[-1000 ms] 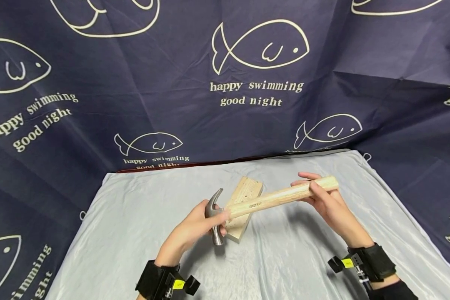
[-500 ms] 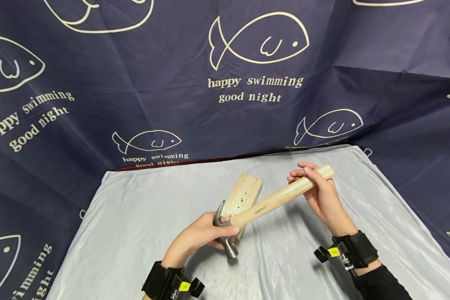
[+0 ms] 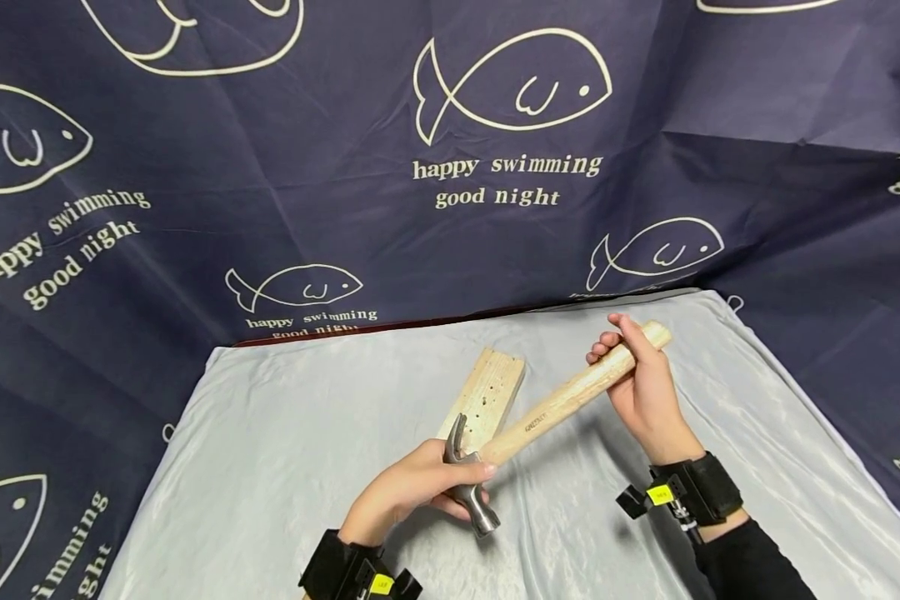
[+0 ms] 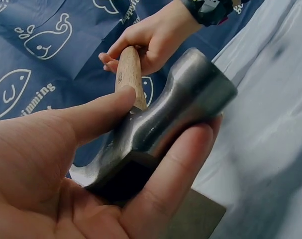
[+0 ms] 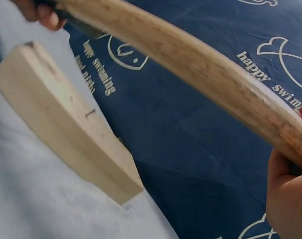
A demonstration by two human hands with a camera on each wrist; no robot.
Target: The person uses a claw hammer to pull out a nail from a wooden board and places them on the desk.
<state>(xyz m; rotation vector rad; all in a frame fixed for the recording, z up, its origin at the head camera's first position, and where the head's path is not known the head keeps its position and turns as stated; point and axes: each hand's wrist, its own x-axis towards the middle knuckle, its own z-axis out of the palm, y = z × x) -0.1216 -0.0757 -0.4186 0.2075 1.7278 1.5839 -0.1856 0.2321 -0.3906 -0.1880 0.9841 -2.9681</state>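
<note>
A claw hammer (image 3: 570, 398) with a pale wooden handle and steel head is held above the table by both hands. My left hand (image 3: 412, 483) pinches the hammer head (image 4: 153, 122) between thumb and fingers, close to where the handle starts. Near the handle's far end, my right hand (image 3: 647, 404) has its fingers curled round the wood. Beneath and behind the hammer lies a wooden block (image 3: 492, 385), partly covered by the hammer and left hand. Small dark holes dot its top, and something short and thin, perhaps a nail (image 5: 90, 113), stands up from it.
A pale grey-blue cloth (image 3: 285, 433) covers the table. Behind and at the sides hangs a dark blue curtain (image 3: 390, 225) printed with white fish and lettering. Black camera straps (image 3: 708, 492) are round both wrists.
The hammer head has moved right and toward the person, while the handle has tilted more steeply. My right hand's fingers have closed further round the handle. The block has stayed put.
</note>
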